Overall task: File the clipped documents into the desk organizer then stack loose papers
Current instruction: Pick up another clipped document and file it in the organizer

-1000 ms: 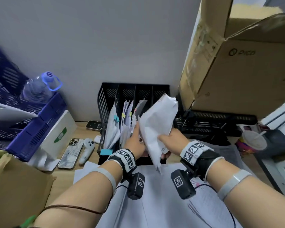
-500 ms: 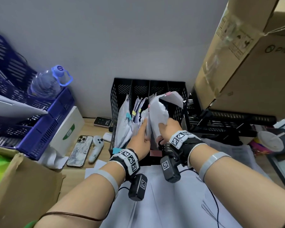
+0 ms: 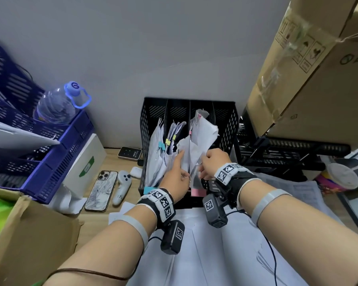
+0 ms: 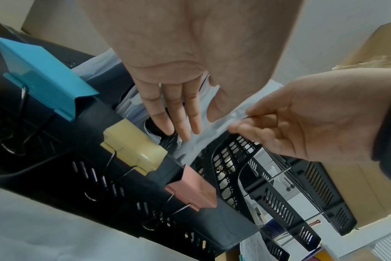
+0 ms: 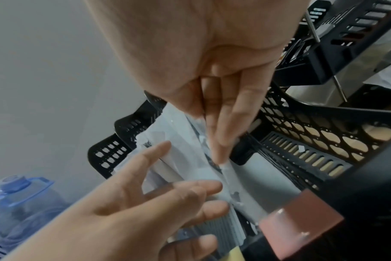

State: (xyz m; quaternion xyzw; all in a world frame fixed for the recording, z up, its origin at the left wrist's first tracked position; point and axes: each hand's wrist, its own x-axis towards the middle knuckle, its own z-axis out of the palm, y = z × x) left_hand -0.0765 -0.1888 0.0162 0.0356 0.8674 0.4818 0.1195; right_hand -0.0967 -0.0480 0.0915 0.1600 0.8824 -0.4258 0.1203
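Observation:
A black mesh desk organizer (image 3: pixel 146 124) stands against the wall, with clipped white documents upright in its slots. A crumpled bundle with a pink clip (image 3: pixel 204 132) sits in the third slot from the left. My right hand (image 3: pixel 203 167) pinches this bundle's near edge (image 4: pixel 232 114) between thumb and fingers (image 5: pixel 214 134). With straight fingers (image 4: pixel 179 113), my left hand (image 3: pixel 181 162) presses on the papers beside it. Blue (image 4: pixel 45 74), yellow (image 4: pixel 132 148) and pink (image 4: pixel 192 192) binder clips sit on the organizer's front edge. Loose white sheets (image 3: pixel 205 254) lie on the desk under my wrists.
Left of the organizer lie a phone (image 3: pixel 100 190), a white controller (image 3: pixel 122 186) and a white box (image 3: pixel 85 164). Blue crates (image 3: pixel 56 162) hold a water bottle (image 3: pixel 56 106). A big cardboard box (image 3: pixel 318 89) rests on black trays (image 3: pixel 287 149) at the right. Another carton (image 3: pixel 29 240) is at lower left.
The bundle was held up in front of the organizer; now it has gone down into the third slot. Both hands moved forward and down with it.

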